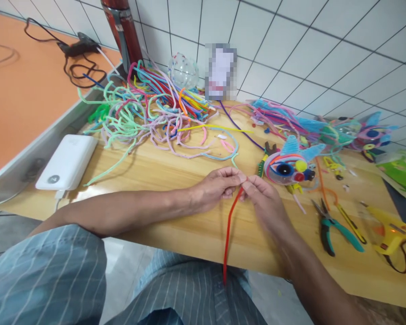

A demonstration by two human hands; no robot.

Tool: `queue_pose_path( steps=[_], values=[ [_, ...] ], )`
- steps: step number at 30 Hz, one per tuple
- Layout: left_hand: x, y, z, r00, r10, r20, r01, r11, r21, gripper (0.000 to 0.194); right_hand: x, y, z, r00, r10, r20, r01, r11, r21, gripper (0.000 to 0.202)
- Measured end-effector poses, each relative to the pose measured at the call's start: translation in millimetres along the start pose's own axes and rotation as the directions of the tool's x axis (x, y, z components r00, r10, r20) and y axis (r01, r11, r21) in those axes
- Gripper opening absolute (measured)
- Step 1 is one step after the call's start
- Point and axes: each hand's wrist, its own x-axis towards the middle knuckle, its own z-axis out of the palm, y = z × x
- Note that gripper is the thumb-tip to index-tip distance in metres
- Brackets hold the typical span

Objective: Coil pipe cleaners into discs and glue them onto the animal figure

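Note:
My left hand and my right hand meet over the front half of the wooden table, fingertips pinched together. Between them they grip the upper end of a red pipe cleaner, whose long free part hangs down past the table edge toward my lap. The pinched end is mostly hidden by the fingers. Just beyond my right hand sits a craft animal head with blue ears, a big dark eye and coloured buttons. Pliers with green and yellow handles lie beside it.
Tangled pipe cleaners heap at the back left, near a white power bank and a red thermos. On the right lie teal-handled pliers, a yellow cutter and a yellow glue gun. A phone leans against the tiled wall.

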Motion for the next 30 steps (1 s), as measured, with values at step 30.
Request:
queue_pose_path(
  steps=[30],
  values=[
    [21, 18, -16.1, 0.972, -0.021, 0.234, -0.045, 0.960, 0.276, 0.032, -1, -22, -16, 0.978, 0.174, 0.114, -0.179, 0.983, 0.039, 0.030]
  ],
)
